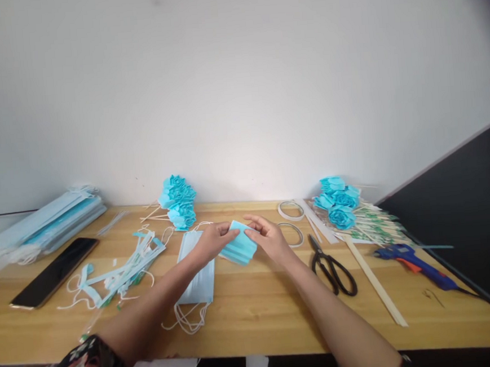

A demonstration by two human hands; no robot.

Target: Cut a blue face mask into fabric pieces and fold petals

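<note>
Between my two hands, a small piece of light-blue face mask material is held above the table. My left hand pinches its left upper edge between thumb and fingers. At the right upper corner, the thumb and fingers of my right hand close on the same piece. Beneath my left wrist lies a flat stack of blue face masks, its white ear loops trailing toward the front edge. Black-handled scissors rest right of my right hand, and two rolls of tape lie just behind it.
Blue mask-fabric flowers on sticks stand at the back, with more flowers over bundled sticks. Rightward are a wooden strip and a blue glue gun. Leftward lie cut scraps, a phone and a mask pile.
</note>
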